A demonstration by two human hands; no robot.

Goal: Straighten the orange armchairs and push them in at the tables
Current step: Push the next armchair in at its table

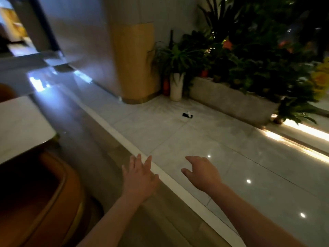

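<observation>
An orange armchair (pixel 53 198) with a curved back stands at the lower left, its seat tucked under a white table (pixel 19 125). A second orange chair back (pixel 6 92) shows at the far left edge beyond the table. My left hand (pixel 139 177) hovers over the floor to the right of the near armchair, fingers spread and holding nothing. To its right my right hand (pixel 202 172) is held out with relaxed fingers, empty. Neither hand touches a chair.
A white floor strip (pixel 114 131) runs diagonally between wood flooring and glossy tiles. A wood-clad column (pixel 135 65) stands ahead, with a white potted plant (pixel 176 86), a stone planter (pixel 231 102) of greenery and a small black object (pixel 187 115) on the tiles.
</observation>
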